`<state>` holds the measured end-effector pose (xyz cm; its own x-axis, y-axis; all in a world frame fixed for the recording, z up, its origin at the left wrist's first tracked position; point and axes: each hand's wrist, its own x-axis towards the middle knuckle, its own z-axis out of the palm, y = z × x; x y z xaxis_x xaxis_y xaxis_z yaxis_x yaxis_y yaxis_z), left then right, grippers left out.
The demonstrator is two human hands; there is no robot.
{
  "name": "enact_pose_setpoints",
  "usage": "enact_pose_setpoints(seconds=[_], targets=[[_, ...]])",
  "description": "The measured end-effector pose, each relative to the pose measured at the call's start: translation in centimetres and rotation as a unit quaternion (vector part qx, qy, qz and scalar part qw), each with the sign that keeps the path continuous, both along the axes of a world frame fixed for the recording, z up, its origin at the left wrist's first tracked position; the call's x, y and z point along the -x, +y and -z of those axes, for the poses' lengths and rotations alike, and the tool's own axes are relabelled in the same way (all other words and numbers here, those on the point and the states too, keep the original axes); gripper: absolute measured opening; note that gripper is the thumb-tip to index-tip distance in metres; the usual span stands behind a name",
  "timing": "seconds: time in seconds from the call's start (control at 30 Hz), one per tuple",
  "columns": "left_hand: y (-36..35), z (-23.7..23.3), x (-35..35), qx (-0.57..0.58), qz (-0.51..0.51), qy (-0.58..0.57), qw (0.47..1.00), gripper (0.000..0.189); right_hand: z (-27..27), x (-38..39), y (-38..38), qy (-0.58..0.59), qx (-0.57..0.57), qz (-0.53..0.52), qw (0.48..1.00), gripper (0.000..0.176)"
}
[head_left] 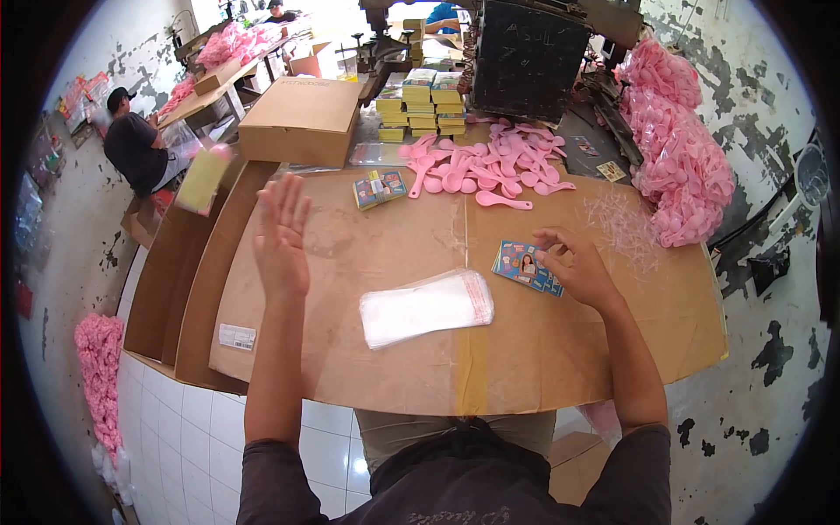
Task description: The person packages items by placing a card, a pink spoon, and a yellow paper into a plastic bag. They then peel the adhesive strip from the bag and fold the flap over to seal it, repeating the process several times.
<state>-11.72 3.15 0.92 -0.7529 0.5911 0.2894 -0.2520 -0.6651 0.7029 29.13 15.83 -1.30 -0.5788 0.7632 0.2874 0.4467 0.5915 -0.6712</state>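
Observation:
My left hand (282, 234) is raised over the left side of the cardboard-covered table (542, 350), palm flat, fingers apart, holding nothing. A blurred yellow-and-pink packet (203, 178) is in the air just beyond it, above the tall cardboard box (188, 289) at the table's left. My right hand (573, 262) rests on a small fan of printed picture cards (522, 266), fingertips pinching at them. A stack of clear plastic sleeves (426, 307) lies between my hands.
Loose pink plastic spoons (490, 166) lie at the far middle, next to another card bundle (380, 188) and yellow stacks (420, 109). Bagged pink spoons (682, 157) pile up at right. A closed carton (302, 120) sits far left. A seated person (136, 149) works at left.

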Motion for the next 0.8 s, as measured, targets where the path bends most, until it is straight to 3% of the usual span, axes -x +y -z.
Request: enact_pose_setpoints(seconds=[0.1, 0.17, 0.23, 0.33, 0.47, 0.57, 0.63, 0.73, 0.8], targets=[[0.1, 2.5, -1.6, 0.195, 0.086, 0.177, 0.961, 0.042, 0.9, -0.4, 0.1, -0.075, -0.118, 0.018, 0.99, 0.035], [0.6, 4.8, -3.3, 0.298, 0.123, 0.409, 0.854, 0.038, 0.7, -0.8, -0.2, -0.138, -0.132, 0.033, 0.981, 0.036], [-0.6, 3.7, -6.8, 0.291, 0.135, 0.569, 0.757, 0.034, 1.1, -0.9, -0.1, -0.135, -0.1, 0.032, 0.985, 0.036], [-0.7, 4.5, -8.5, 0.253, 0.118, 0.676, 0.682, 0.034, 1.4, -0.9, -0.2, -0.084, -0.057, 0.042, 0.994, 0.036], [-0.3, 5.0, -8.6, 0.307, 0.172, 0.596, 0.722, 0.03, 2.0, -0.8, 0.5, -0.006, -0.035, 0.067, 0.997, 0.031], [-0.3, 5.0, -8.6, 0.331, 0.195, 0.545, 0.745, 0.024, 1.7, -1.0, 0.6, 0.017, 0.148, 0.093, 0.984, 0.021], [-0.5, 4.6, -8.9, 0.337, 0.2, 0.502, 0.771, 0.019, 1.7, -1.1, 0.7, 0.044, 0.125, 0.074, 0.988, 0.014], [-0.6, 4.6, -8.6, 0.322, 0.178, 0.57, 0.734, 0.014, 1.2, -0.9, 0.4, 0.077, 0.121, 0.065, 0.988, 0.009], [-0.6, 5.0, -8.7, 0.268, 0.157, 0.576, 0.756, 0.01, 1.5, -0.6, 0.1, 0.137, 0.166, 0.019, 0.976, 0.01]])
